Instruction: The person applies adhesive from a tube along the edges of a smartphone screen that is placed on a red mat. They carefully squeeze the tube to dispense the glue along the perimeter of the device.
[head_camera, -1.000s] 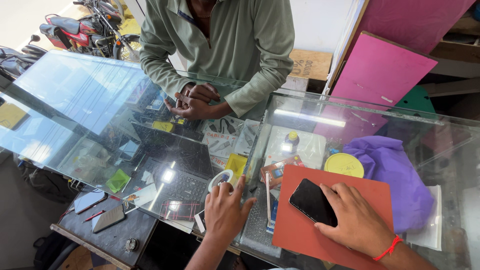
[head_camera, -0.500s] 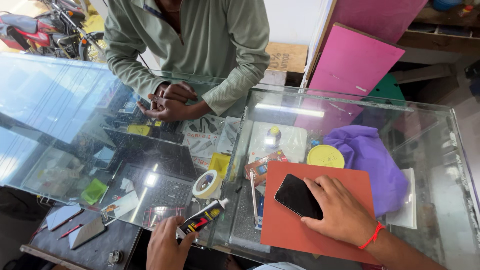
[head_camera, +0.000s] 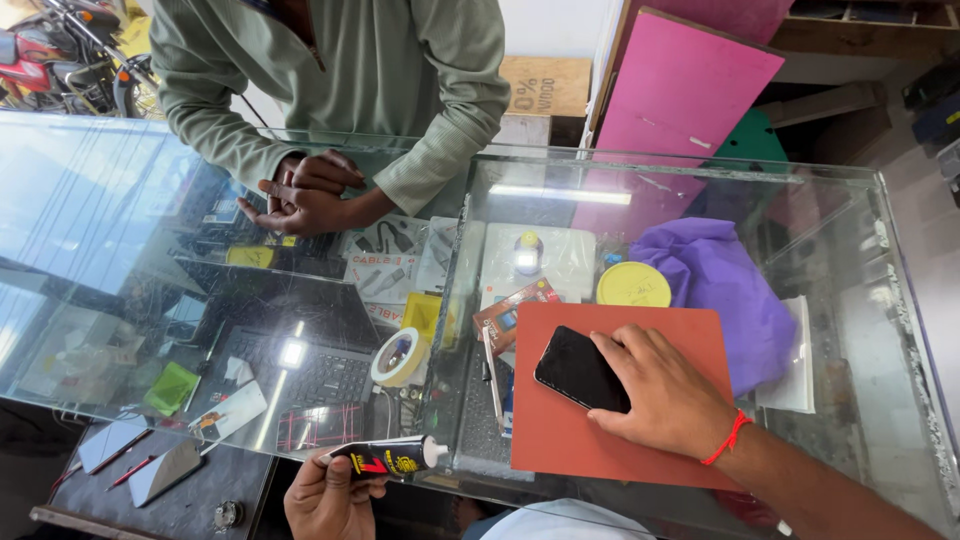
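Note:
My right hand (head_camera: 661, 392) lies flat on a black phone (head_camera: 576, 368), pressing it onto a red mat (head_camera: 560, 440) on the glass counter (head_camera: 880, 330). At the counter's near edge my left hand (head_camera: 325, 498) grips a black glue tube (head_camera: 385, 459) with a white cap, held sideways, cap toward the right. A roll of white tape (head_camera: 400, 357) lies on the glass just above the tube.
A person in a green shirt leans on the far side, hands (head_camera: 300, 195) joined on the glass. A purple cloth (head_camera: 725, 285) and yellow round lid (head_camera: 632, 286) sit by the mat. Packaged goods show under the glass. Pink boards (head_camera: 690, 75) stand behind.
My left hand left the tape roll, drew back to the near edge and now holds the glue tube. My right hand stayed on the phone.

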